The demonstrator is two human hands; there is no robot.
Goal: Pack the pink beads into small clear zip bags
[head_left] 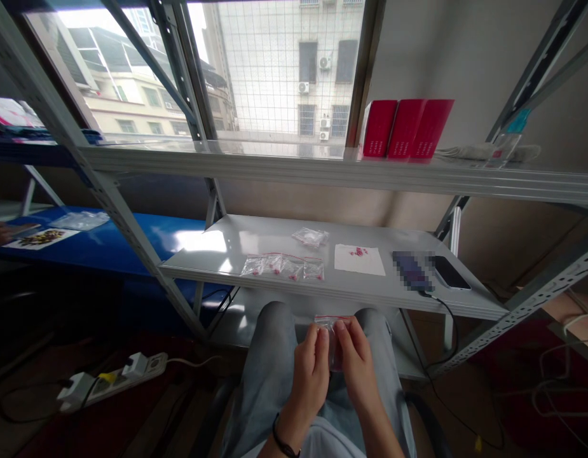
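Observation:
Over my lap, a small clear zip bag point(332, 356) with a red line along its top edge is pinched from both sides. My left hand point(313, 356) closes on its left part, and my right hand point(355, 356) grips the right part. What the bag contains is hidden by my fingers. On the grey shelf ahead, several similar bags point(283, 267) lie in a row with small red pieces inside. Behind them rests a pile of clear bags point(311, 237). Small red pieces point(358, 252) lie on a white sheet of paper point(359, 266) to the right.
Two phones, one blurred out point(412, 270) and one dark point(451, 272), lie at the shelf's right, with a cable hanging down. Red boxes point(405, 129) stand on the upper shelf point(274, 164). A power strip point(117, 381) is low left. Another person's hand point(2, 233) shows far left.

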